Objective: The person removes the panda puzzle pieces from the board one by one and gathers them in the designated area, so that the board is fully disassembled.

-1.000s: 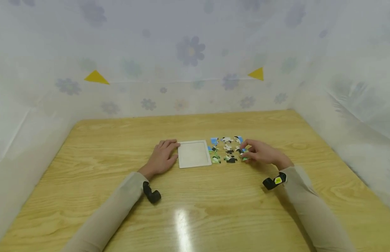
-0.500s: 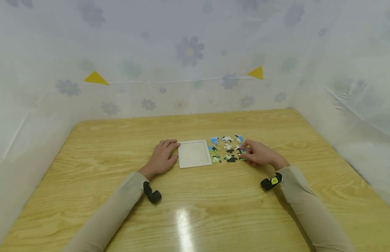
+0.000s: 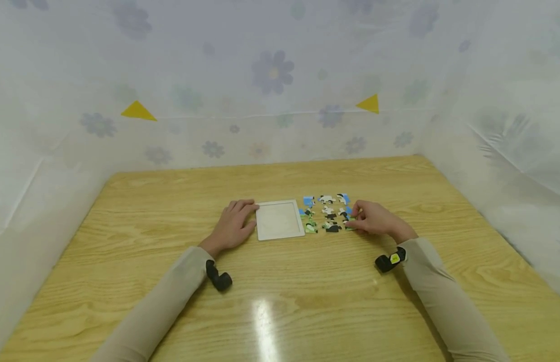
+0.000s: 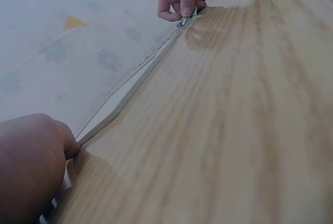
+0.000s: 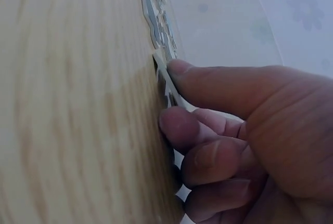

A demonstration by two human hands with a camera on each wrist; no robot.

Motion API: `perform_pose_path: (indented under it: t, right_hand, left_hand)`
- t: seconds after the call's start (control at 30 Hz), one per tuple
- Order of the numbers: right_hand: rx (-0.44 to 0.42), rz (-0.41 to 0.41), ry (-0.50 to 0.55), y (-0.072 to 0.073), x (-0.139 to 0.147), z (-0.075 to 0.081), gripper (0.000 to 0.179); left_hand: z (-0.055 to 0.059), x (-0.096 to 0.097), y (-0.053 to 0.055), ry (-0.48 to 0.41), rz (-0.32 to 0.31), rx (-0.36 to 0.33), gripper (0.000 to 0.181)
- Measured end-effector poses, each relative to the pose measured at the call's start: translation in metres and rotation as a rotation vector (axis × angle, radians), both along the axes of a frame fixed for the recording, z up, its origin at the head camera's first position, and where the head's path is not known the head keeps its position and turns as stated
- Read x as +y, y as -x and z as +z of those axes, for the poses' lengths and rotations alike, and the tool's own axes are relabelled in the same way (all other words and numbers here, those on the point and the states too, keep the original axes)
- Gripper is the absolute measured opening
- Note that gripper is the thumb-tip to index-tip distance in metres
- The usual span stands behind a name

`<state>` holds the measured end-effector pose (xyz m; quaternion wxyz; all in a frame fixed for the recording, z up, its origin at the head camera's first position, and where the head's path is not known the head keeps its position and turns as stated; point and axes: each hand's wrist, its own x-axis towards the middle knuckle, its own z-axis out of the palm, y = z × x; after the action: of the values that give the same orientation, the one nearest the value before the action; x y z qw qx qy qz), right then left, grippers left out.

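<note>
Piece: puzzle piece (image 3: 350,225), green-edged, at the near-right corner of the loose pieces (image 3: 326,213); lies flat on the wooden table (image 3: 307,296).
Rt hand: right hand (image 3: 375,221) on it; thumb + curled fingers (image 5: 179,125) pinch its edge.
Tray: white puzzle tray (image 3: 279,220) lies left of piece, rest of the pieces between.
Lt hand: left hand (image 3: 232,226) flat at tray's left edge, fingers relaxed, touching rim.
Nearer: rt hand, by far.

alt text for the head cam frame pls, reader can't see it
A person's right hand pinches a puzzle piece at the right edge of a loose grid of pieces on a wooden table. The left hand rests flat against the left side of an empty white tray. Floral sheeting walls the table.
</note>
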<state>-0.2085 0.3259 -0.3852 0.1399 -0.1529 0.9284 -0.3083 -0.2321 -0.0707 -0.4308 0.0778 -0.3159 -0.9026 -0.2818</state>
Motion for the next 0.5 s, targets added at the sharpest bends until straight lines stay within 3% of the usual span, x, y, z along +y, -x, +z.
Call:
perform_pose_path:
  t: [0.3, 0.5]
  right_hand:
    - [-0.004, 0.009, -0.025, 0.0011, -0.0013, 0.0023, 0.021]
    - [-0.05, 0.011, 0.03, -0.0021, 0.0021, 0.0036, 0.018]
  left_hand:
    - [-0.0001, -0.0004, -0.0007, -0.001, 0.004, 0.01, 0.041]
    - [-0.0006, 0.0015, -0.0007, 0.006, 0.011, -0.01, 0.042]
